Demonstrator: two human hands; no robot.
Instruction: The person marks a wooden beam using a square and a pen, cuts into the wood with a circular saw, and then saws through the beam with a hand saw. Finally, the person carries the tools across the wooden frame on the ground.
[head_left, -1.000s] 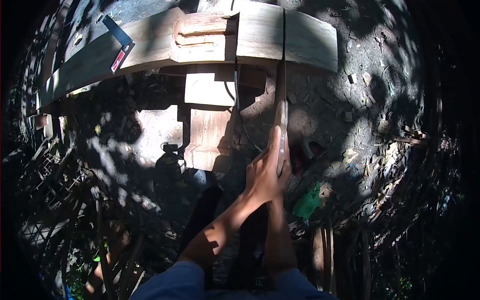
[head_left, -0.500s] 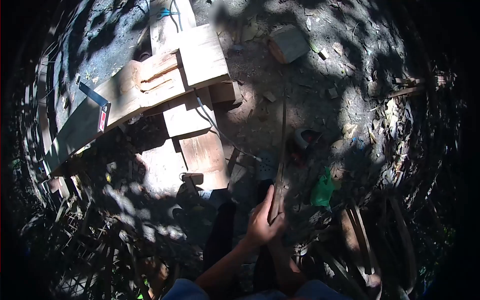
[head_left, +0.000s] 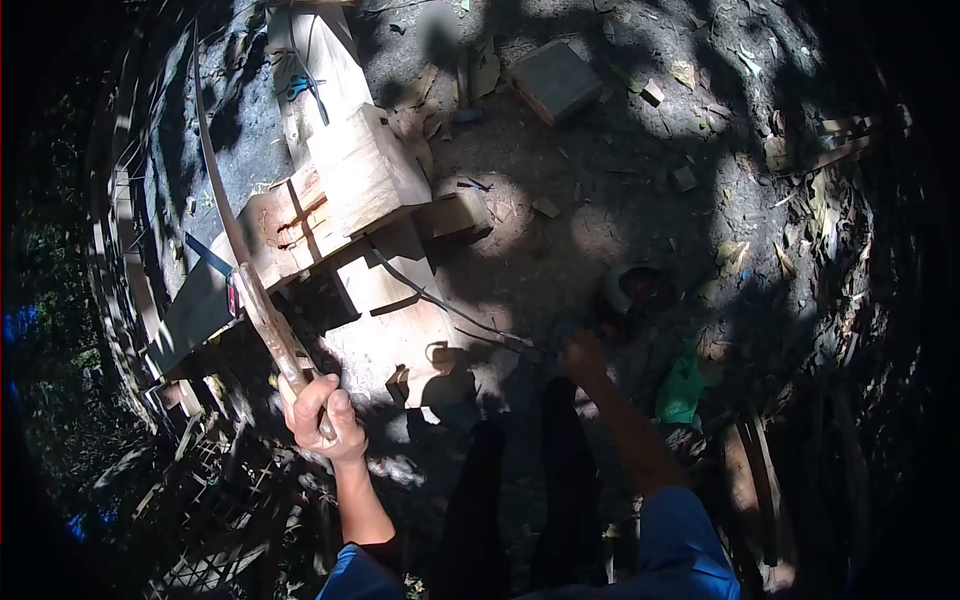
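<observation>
- clearly, the left hand, at eight o'clock, is clamped around the handle of a saw, which points up toward eleven.
- the right hand, at four, is in shade near a dark cord; whether it grips anything, i cannot tell.
- a notched beam stretches from nine to eleven o'clock, across stacked wood.
- a loose block sits at one, a green bag at four.

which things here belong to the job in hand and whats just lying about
Likely the job:
long-bladed tool in the left hand
notched timber
square with a red label

Likely just lying about:
green bag
loose wood block
small wood scrap
</observation>
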